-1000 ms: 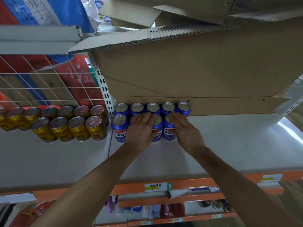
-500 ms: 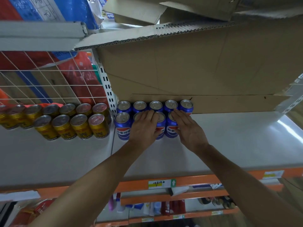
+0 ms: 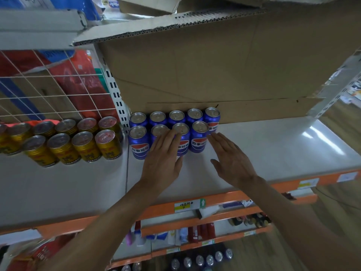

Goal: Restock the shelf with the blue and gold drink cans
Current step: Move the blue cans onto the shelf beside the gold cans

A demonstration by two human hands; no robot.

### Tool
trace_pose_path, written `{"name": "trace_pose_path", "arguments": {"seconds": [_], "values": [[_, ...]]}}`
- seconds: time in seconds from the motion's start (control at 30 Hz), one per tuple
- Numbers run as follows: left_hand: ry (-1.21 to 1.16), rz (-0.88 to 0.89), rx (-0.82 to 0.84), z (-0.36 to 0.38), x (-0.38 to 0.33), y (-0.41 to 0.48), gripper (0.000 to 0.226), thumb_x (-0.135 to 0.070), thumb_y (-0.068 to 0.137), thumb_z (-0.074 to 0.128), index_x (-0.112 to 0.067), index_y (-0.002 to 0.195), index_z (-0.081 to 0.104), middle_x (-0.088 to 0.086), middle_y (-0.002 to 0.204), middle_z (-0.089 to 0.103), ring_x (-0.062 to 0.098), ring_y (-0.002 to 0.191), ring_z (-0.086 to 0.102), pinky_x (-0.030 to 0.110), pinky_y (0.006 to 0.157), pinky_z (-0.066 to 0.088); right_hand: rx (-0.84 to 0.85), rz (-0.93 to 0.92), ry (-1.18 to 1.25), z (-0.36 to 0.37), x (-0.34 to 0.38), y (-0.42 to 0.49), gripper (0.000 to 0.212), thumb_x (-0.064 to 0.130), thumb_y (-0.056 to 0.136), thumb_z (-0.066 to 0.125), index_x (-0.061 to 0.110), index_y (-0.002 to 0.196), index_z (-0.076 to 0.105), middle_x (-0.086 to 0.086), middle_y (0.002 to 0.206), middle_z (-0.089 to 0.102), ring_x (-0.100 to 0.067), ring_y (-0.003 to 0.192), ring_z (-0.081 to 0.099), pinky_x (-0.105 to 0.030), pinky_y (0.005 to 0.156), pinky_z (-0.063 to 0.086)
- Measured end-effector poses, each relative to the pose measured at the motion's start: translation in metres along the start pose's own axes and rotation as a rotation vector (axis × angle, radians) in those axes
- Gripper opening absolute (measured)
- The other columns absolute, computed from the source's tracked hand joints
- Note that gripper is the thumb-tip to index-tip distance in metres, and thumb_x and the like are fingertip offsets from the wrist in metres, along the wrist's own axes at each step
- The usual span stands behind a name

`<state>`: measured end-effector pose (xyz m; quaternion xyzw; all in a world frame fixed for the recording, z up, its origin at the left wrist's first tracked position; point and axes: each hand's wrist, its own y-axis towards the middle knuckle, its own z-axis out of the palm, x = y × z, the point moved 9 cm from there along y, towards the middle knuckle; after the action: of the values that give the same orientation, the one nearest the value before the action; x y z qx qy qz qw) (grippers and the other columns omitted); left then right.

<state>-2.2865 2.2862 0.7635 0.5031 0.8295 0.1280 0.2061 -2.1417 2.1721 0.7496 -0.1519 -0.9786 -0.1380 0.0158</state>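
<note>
Blue cans (image 3: 198,137) stood in two rows at the back of the shelf (image 3: 263,145), gold cans (image 3: 78,141) to their left; the left hand (image 3: 164,159) laid straight, closed fingers on the front row, the right hand (image 3: 230,159), fingers likewise straight, just beside it.

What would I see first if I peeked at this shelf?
Two bare hands reach in from below: the left hand lies flat against the front row of blue cans, and the right hand is open just beside them. A huge cardboard box looms behind the cans, and gold cans shine in rows to the left.
</note>
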Motion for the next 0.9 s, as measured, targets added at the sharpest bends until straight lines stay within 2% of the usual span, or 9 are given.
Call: {"name": "trace_pose_path", "arguments": {"seconds": [0.1, 0.23, 0.37, 0.43, 0.5, 0.63, 0.73, 0.8, 0.9], "values": [[-0.014, 0.003, 0.038, 0.002, -0.016, -0.014, 0.073, -0.031, 0.092, 0.069, -0.008, 0.153, 0.037, 0.013, 0.159, 0.036, 0.029, 0.148, 0.034, 0.047, 0.117, 0.037, 0.028, 0.034, -0.014, -0.003, -0.001, -0.022, 0.081, 0.028, 0.093, 0.068, 0.012, 0.159, 0.023, -0.007, 0.164, 0.026, -0.023, 0.152, 0.026, -0.032, 0.119, 0.016], [-0.032, 0.019, 0.06, 0.006, -0.047, -0.034, 0.072, -0.034, 0.092, 0.068, -0.008, 0.152, 0.038, 0.011, 0.159, 0.037, 0.027, 0.147, 0.035, 0.04, 0.118, 0.03, 0.051, 0.045, -0.028, -0.002, -0.005, -0.054, 0.08, 0.028, 0.093, 0.069, 0.013, 0.158, 0.026, -0.006, 0.164, 0.025, -0.022, 0.151, 0.027, -0.03, 0.118, 0.011], [-0.038, 0.032, 0.146, 0.028, -0.079, -0.065, 0.066, -0.039, 0.098, 0.056, -0.009, 0.153, 0.036, 0.009, 0.161, 0.035, 0.026, 0.149, 0.032, 0.041, 0.122, 0.025, 0.08, 0.037, 0.018, 0.005, -0.009, -0.091, 0.08, 0.019, 0.084, 0.078, 0.006, 0.153, 0.039, -0.012, 0.158, 0.039, -0.03, 0.144, 0.041, -0.037, 0.116, 0.026], [-0.046, 0.012, 0.19, 0.041, -0.093, -0.086, 0.064, -0.042, 0.099, 0.047, -0.011, 0.154, 0.036, 0.008, 0.162, 0.032, 0.026, 0.151, 0.028, 0.042, 0.123, 0.023, 0.095, 0.04, 0.041, 0.011, -0.013, -0.112, 0.08, 0.019, 0.083, 0.078, 0.006, 0.152, 0.04, -0.012, 0.158, 0.04, -0.03, 0.143, 0.042, -0.037, 0.115, 0.026], [-0.052, -0.019, 0.22, 0.053, -0.107, -0.107, 0.065, -0.043, 0.098, 0.046, -0.012, 0.154, 0.037, 0.007, 0.162, 0.034, 0.025, 0.151, 0.028, 0.042, 0.123, 0.023, 0.109, 0.034, 0.08, 0.019, -0.015, -0.134, 0.078, 0.019, 0.084, 0.076, 0.007, 0.152, 0.04, -0.01, 0.157, 0.041, -0.029, 0.143, 0.042, -0.037, 0.115, 0.027], [-0.032, -0.109, 0.263, 0.073, -0.134, -0.154, 0.062, -0.04, 0.094, 0.05, -0.01, 0.149, 0.046, 0.01, 0.157, 0.042, 0.028, 0.146, 0.038, 0.044, 0.121, 0.03, 0.166, 0.002, 0.137, 0.039, -0.022, -0.181, 0.081, 0.019, 0.079, 0.081, 0.007, 0.15, 0.043, -0.011, 0.153, 0.047, -0.029, 0.139, 0.047, -0.045, 0.114, 0.039], [-0.041, -0.224, 0.304, 0.088, -0.146, -0.194, 0.061, -0.042, 0.096, 0.042, -0.011, 0.148, 0.047, 0.009, 0.155, 0.045, 0.029, 0.145, 0.04, 0.043, 0.12, 0.026, 0.213, -0.033, 0.148, 0.055, -0.026, -0.212, 0.074, 0.022, 0.088, 0.073, 0.009, 0.153, 0.039, -0.009, 0.158, 0.04, -0.027, 0.145, 0.04, -0.044, 0.117, 0.031], [-0.03, -0.274, 0.33, 0.101, -0.153, -0.222, 0.062, -0.04, 0.093, 0.051, -0.01, 0.146, 0.049, 0.01, 0.153, 0.047, 0.031, 0.143, 0.043, 0.045, 0.118, 0.029, 0.253, -0.05, 0.197, 0.066, -0.027, -0.232, 0.069, 0.024, 0.094, 0.065, 0.011, 0.155, 0.035, -0.007, 0.161, 0.035, -0.026, 0.149, 0.033, -0.041, 0.118, 0.027], [-0.008, -0.358, 0.393, 0.121, -0.164, -0.265, 0.063, -0.039, 0.091, 0.057, -0.01, 0.146, 0.049, 0.011, 0.154, 0.046, 0.031, 0.143, 0.043, 0.048, 0.118, 0.034, 0.317, -0.068, 0.215, 0.084, -0.026, -0.263, 0.067, 0.025, 0.094, 0.065, 0.011, 0.154, 0.038, -0.006, 0.16, 0.036, -0.026, 0.148, 0.035, -0.045, 0.117, 0.032]]}}
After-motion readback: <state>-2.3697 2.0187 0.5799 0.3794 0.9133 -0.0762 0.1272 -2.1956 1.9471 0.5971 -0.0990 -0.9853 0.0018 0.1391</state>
